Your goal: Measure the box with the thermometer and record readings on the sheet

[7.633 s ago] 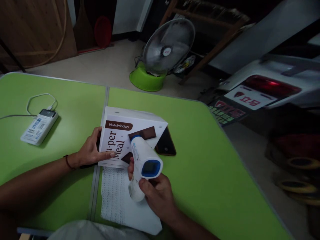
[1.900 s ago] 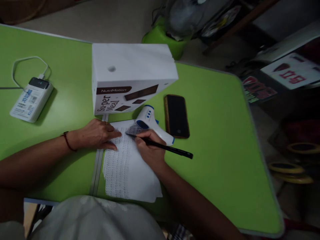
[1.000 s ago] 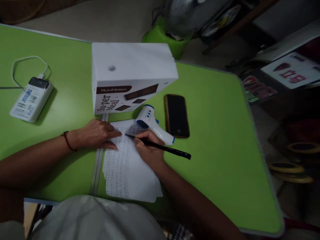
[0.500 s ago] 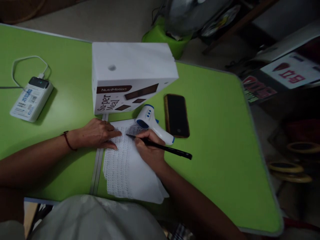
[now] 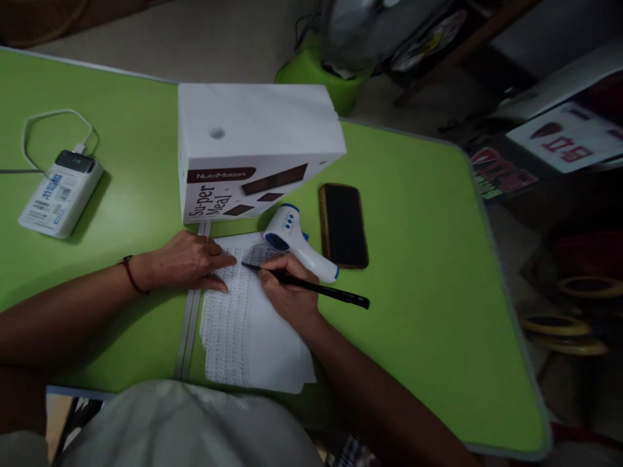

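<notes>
Thermometer (image 5: 296,241) now at edge of paper (image 5: 263,331)

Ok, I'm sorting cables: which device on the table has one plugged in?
The white power bank, far left, with a white cable; the phone and thermometer show none.

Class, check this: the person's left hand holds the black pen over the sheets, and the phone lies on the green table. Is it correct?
Left is wrong: the head view shows the right hand holding the black pen over the sheets. The phone does lie on the green table.
</notes>
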`<state>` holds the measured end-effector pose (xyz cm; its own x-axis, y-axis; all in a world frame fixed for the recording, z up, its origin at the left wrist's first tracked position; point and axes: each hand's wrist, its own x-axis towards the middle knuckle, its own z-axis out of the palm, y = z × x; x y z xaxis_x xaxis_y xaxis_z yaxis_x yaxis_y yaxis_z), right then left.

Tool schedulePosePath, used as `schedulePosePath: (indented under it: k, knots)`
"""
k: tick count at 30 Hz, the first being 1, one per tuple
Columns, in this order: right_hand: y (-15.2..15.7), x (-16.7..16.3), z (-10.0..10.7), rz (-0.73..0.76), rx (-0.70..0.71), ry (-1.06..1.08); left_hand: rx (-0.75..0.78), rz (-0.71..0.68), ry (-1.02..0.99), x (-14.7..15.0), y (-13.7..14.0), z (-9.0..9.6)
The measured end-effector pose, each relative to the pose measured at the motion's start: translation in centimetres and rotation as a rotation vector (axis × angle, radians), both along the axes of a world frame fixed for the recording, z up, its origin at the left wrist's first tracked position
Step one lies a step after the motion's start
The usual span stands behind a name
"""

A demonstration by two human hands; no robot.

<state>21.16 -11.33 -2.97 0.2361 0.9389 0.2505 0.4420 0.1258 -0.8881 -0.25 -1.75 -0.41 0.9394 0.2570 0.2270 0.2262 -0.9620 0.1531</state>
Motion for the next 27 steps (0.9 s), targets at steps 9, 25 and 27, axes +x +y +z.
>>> schedulePosePath:
  k: [9,25,27]
  knots:
    - [0.01,0.07,0.28,0.023,0.002,-0.017,0.005,-0.009,0.001,-0.02,0.04,0.0]
    - [0.01,0.02,0.29,0.004,0.049,-0.007,0.003,-0.002,0.006,0.06,0.01,0.04]
    - [0.0,0.03,0.24,0.011,0.058,-0.011,-0.001,-0.003,0.011,0.05,0.0,-0.01]
